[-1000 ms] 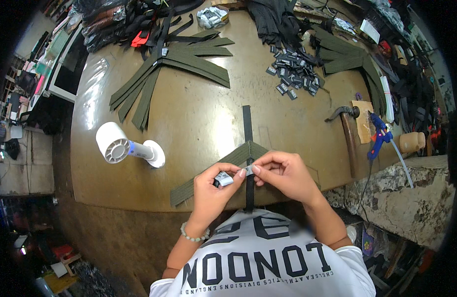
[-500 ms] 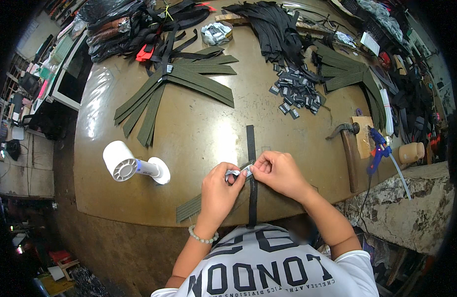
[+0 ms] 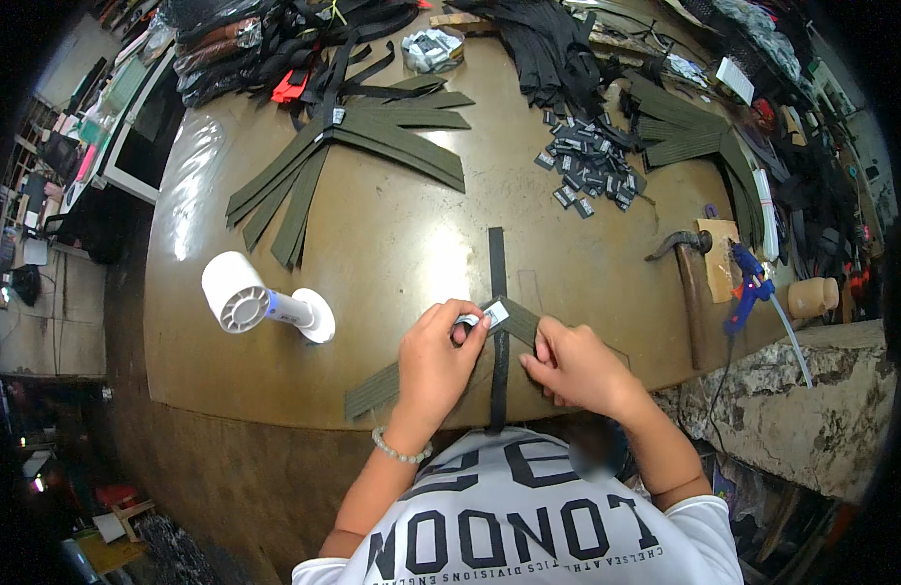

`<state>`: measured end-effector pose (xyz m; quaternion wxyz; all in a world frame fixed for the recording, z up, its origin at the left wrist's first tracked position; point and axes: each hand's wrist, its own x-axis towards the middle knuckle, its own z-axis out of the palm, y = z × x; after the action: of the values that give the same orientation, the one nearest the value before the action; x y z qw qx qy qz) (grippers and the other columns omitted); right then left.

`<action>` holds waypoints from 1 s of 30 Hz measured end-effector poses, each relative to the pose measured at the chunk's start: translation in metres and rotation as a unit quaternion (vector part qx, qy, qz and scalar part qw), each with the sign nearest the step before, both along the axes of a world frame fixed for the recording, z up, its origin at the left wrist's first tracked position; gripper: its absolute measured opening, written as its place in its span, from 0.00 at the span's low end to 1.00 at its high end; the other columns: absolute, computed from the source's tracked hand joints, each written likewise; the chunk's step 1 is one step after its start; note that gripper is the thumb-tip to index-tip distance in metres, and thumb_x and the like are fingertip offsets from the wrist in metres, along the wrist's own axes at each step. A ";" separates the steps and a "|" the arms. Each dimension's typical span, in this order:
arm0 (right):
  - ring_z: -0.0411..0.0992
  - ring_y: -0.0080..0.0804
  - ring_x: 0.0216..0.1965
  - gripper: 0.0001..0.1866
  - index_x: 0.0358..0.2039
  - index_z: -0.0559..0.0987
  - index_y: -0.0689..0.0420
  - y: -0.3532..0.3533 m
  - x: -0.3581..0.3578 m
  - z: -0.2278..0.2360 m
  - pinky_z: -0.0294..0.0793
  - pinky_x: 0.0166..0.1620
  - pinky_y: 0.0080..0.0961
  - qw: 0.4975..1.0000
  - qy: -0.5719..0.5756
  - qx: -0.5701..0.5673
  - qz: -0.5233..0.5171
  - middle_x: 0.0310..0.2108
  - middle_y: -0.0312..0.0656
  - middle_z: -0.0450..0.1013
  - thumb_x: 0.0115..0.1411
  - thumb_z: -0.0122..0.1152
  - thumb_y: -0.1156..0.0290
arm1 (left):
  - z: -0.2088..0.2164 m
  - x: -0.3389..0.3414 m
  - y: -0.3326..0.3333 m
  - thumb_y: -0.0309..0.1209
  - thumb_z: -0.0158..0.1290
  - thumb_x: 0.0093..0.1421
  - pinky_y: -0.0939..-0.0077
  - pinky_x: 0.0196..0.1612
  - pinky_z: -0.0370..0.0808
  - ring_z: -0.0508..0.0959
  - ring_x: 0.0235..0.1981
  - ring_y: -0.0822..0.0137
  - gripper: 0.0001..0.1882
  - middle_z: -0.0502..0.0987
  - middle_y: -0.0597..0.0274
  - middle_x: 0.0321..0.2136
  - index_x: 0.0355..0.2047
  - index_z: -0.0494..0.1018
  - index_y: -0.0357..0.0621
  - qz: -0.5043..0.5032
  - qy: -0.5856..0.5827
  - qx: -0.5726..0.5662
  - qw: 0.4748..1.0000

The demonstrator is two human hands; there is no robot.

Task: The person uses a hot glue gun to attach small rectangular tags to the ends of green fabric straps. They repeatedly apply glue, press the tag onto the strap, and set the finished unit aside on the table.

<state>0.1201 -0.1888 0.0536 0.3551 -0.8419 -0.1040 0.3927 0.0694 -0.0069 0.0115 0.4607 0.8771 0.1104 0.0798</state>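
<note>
Across the far side of the worktable (image 3: 392, 244), a plastic tub of white labels (image 3: 433, 51) sat between a fan of olive webbing straps (image 3: 402, 146) and a bundle of black webbing (image 3: 548, 54), with a heap of small black tags (image 3: 589, 166) in front of the bundle. More olive webbing (image 3: 689, 132) lay at the far right; nearer, a claw hammer (image 3: 692, 302) lay near a blue glue gun (image 3: 748, 288). A white portable fan (image 3: 238, 292) stood to the left, well apart from the hands. Before the person, a bent olive strap (image 3: 371, 392) peaked across a black strap (image 3: 500, 380), the left hand (image 3: 436, 346) hiding part of its left arm. That hand's thumb and forefinger pinched a white label (image 3: 497, 313) at the peak; whether the label touched the webbing could not be told. The right hand (image 3: 579, 366) was over the strap's right arm, knuckles up, fingers curled; whether they gripped the strap could not be made out. Both forearms angled inward from the near edge.
</note>
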 end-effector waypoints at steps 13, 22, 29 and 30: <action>0.74 0.51 0.35 0.11 0.39 0.73 0.61 0.012 0.025 -0.018 0.75 0.37 0.38 0.907 -0.350 0.211 0.096 0.32 0.51 0.73 0.53 0.61 0.79 | -0.003 -0.004 -0.002 0.30 0.61 0.56 0.66 0.27 0.71 0.75 0.23 0.62 0.05 0.72 0.61 0.23 0.33 0.78 0.48 -0.007 -0.030 0.024 0.999; 0.76 0.22 0.23 0.10 0.37 0.82 0.64 0.019 0.057 -0.041 0.76 0.25 0.17 0.957 -0.147 0.250 -0.009 0.33 0.40 0.74 0.56 0.57 0.86 | -0.003 -0.004 -0.005 0.32 0.63 0.56 0.70 0.26 0.70 0.75 0.21 0.64 0.06 0.74 0.59 0.23 0.32 0.79 0.45 0.006 -0.036 0.031 0.999; 0.78 0.28 0.23 0.09 0.37 0.80 0.66 0.022 0.057 -0.037 0.81 0.24 0.21 0.961 -0.140 0.238 -0.011 0.32 0.44 0.71 0.56 0.56 0.86 | -0.002 -0.005 -0.014 0.36 0.62 0.56 0.66 0.26 0.72 0.75 0.21 0.62 0.10 0.72 0.61 0.23 0.38 0.79 0.50 0.008 -0.014 0.149 0.989; 0.78 0.27 0.21 0.10 0.36 0.80 0.65 0.022 0.059 -0.039 0.79 0.23 0.23 0.960 -0.128 0.251 -0.014 0.28 0.44 0.72 0.55 0.54 0.87 | -0.002 -0.006 -0.016 0.35 0.61 0.57 0.65 0.27 0.72 0.76 0.22 0.61 0.11 0.72 0.61 0.24 0.40 0.78 0.51 0.004 -0.020 0.165 0.986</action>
<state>0.1792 -0.1667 0.0141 0.5440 -0.7706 -0.2316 0.2380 0.0638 -0.0228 0.0091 0.3115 0.9388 0.0895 0.1163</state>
